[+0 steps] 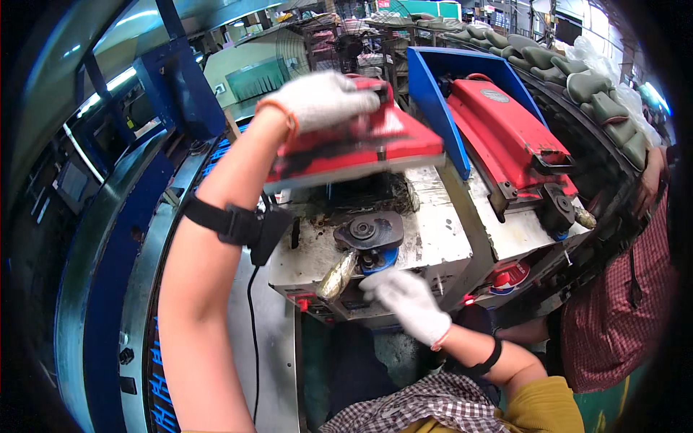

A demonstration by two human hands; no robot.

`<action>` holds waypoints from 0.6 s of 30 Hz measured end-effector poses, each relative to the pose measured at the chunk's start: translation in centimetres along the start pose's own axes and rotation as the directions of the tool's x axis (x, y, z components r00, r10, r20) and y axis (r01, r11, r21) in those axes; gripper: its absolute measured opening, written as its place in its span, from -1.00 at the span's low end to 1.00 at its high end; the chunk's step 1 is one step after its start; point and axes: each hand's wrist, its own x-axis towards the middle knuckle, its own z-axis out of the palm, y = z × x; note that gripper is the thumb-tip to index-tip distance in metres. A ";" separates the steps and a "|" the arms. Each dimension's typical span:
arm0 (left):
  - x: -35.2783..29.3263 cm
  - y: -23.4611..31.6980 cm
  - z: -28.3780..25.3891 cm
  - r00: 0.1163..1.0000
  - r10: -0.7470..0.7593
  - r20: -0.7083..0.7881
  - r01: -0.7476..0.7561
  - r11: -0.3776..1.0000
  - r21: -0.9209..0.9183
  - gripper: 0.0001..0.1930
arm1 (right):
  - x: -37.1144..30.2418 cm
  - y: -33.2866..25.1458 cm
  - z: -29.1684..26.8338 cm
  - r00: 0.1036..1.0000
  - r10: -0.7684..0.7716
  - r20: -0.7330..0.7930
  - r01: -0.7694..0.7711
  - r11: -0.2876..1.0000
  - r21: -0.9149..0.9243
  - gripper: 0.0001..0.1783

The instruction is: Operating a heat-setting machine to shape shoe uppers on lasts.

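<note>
Fingers of the gloved left hand (317,101) lie against the raised red lid (401,138), their grip too blurred to tell, above the white machine (442,224); the right hand (410,303), loosely open and empty, hovers near the black block (386,228).

Head view: left fisheye of side-by-side pair, worn on person's head. Faces forward and steeply down, checked cloth (426,404) at near edge. Close range on left hand (321,101) and right hand (411,304). Wide field takes in blue machinery (177,90) left, co-worker (613,303) right, fan (349,47) far. Straight edges bow toward dark rim.
</note>
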 end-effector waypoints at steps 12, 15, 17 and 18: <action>-4.1 1.2 9.1 0.922 -0.199 0.333 0.243 0.965 -0.096 -0.45 | 2.9 2.2 6.2 0.829 0.026 0.559 -0.551 0.216 0.806 -0.32; -3.5 1.7 9.7 0.912 -0.207 0.355 0.254 0.963 -0.089 -0.42 | 3.9 1.6 5.7 0.877 0.009 0.481 -0.480 0.056 0.875 -0.40; -3.1 1.6 10.2 0.933 -0.175 0.315 0.203 0.978 -0.058 -0.42 | 3.5 3.2 4.7 0.859 -0.071 0.508 -0.512 -0.069 0.856 -0.50; -3.9 1.1 10.0 0.934 -0.205 0.293 0.233 0.970 -0.065 -0.41 | 2.9 2.1 4.4 0.851 0.090 0.518 -0.510 -0.096 0.855 -0.55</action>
